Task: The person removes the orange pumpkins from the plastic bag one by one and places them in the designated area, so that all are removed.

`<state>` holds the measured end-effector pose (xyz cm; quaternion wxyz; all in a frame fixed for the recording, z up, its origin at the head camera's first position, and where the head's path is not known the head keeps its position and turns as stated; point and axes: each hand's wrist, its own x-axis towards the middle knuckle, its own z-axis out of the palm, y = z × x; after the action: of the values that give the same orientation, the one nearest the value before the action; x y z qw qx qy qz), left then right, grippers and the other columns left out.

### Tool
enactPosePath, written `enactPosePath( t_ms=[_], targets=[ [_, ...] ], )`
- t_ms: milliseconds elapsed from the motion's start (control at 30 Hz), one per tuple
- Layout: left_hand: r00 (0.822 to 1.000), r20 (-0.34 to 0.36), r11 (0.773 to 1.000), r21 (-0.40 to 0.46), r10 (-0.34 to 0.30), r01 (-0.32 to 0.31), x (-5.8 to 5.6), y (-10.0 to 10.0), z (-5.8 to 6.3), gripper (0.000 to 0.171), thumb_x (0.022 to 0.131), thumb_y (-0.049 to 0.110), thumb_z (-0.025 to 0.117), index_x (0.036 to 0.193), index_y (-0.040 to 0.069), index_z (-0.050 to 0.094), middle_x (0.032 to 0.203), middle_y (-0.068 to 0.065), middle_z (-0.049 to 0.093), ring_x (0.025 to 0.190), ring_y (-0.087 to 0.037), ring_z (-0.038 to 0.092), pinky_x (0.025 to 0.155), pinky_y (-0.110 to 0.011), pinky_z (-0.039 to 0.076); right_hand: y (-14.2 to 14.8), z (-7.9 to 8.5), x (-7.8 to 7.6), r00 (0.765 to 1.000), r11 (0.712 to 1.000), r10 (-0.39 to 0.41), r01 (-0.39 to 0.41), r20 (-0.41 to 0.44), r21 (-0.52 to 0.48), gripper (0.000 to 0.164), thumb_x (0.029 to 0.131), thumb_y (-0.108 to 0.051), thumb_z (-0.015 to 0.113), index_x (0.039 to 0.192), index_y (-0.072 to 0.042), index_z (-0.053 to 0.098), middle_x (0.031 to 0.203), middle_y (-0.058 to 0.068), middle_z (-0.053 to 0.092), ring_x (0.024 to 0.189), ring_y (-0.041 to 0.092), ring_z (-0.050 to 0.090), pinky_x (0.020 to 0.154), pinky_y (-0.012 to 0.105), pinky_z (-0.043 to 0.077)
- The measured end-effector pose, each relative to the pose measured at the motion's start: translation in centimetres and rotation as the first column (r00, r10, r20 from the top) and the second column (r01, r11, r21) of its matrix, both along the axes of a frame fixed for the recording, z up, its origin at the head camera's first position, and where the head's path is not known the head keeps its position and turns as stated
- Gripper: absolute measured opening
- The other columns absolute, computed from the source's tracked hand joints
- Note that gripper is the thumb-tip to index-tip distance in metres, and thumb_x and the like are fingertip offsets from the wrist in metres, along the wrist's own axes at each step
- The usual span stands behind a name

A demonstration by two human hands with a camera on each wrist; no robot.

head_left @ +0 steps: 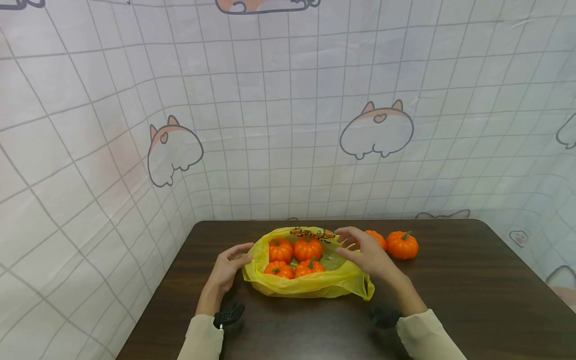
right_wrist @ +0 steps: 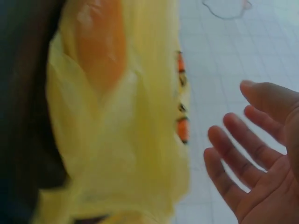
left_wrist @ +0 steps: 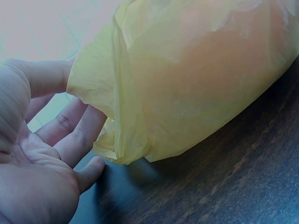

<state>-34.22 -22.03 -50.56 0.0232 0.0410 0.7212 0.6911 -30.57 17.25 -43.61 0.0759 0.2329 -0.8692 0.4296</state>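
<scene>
A yellow plastic bag [head_left: 288,286] lies with its mouth spread, and several small orange pumpkins [head_left: 308,248] sit inside it. At the bag's left end, my left hand [head_left: 227,265] holds the rim; in the left wrist view the thumb and fingertips go behind the thin yellow film [left_wrist: 93,74]. My right hand [head_left: 366,250] hovers by the bag's right end with fingers spread and slightly bent. The right wrist view shows this hand [right_wrist: 257,163] apart from the bag [right_wrist: 140,140], holding nothing. Orange and black printing marks the bag's far rim.
Two more pumpkins [head_left: 402,245] stand on the dark wooden table [head_left: 463,290] just beyond my right hand, one partly hidden by it. A white grid-patterned cloth [head_left: 288,125] with cartoon animals hangs behind the table and along its left side.
</scene>
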Motion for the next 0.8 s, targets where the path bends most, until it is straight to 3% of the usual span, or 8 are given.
enactPosePath(
  t_ms=[167,433,667,800],
  targets=[
    [1.000,-0.002,1.000,0.001,-0.002,0.002,0.0,0.0,-0.1,0.044,0.097,0.010,0.070,0.139,0.000,0.061,0.102,-0.005,0.076,0.092,-0.011,0.070,0.081,-0.025,0.058,-1.8,-0.9,0.2,0.998,0.999,0.032,-0.031,-0.045,0.007,0.040,0.096,-0.015,0.072,0.134,-0.011,0.062,0.121,0.009,0.067,0.105,0.026,0.066,0.091,0.047,0.056],
    [1.000,-0.005,1.000,0.001,0.000,0.000,-0.1,0.0,-0.1,0.045,0.097,0.010,0.069,0.140,0.001,0.060,0.101,-0.003,0.076,0.092,-0.011,0.070,0.081,-0.025,0.057,-4.1,-2.1,0.3,0.997,0.998,0.042,-0.039,-0.058,0.050,0.042,0.092,-0.011,0.076,0.131,-0.002,0.062,0.122,0.018,0.062,0.106,0.035,0.066,0.086,0.046,0.058],
    [1.000,-0.001,1.000,0.006,0.004,-0.004,-0.1,0.1,-0.1,0.044,0.097,0.009,0.070,0.139,0.001,0.061,0.101,-0.004,0.075,0.093,-0.011,0.070,0.082,-0.025,0.057,-4.7,-2.9,0.4,0.997,0.991,0.036,-0.028,-0.064,0.131,0.043,0.092,-0.010,0.076,0.132,-0.002,0.062,0.127,0.017,0.063,0.098,0.028,0.069,0.073,0.026,0.057],
    [1.000,-0.001,1.000,0.007,0.005,-0.005,-0.1,0.1,-0.1,0.044,0.097,0.009,0.069,0.139,0.001,0.061,0.101,-0.003,0.075,0.093,-0.011,0.070,0.082,-0.025,0.057,-4.8,-3.0,0.5,0.997,0.987,0.028,-0.018,-0.066,0.160,0.042,0.093,-0.009,0.075,0.132,-0.004,0.063,0.127,0.014,0.064,0.094,0.022,0.069,0.069,0.022,0.053]
  ],
)
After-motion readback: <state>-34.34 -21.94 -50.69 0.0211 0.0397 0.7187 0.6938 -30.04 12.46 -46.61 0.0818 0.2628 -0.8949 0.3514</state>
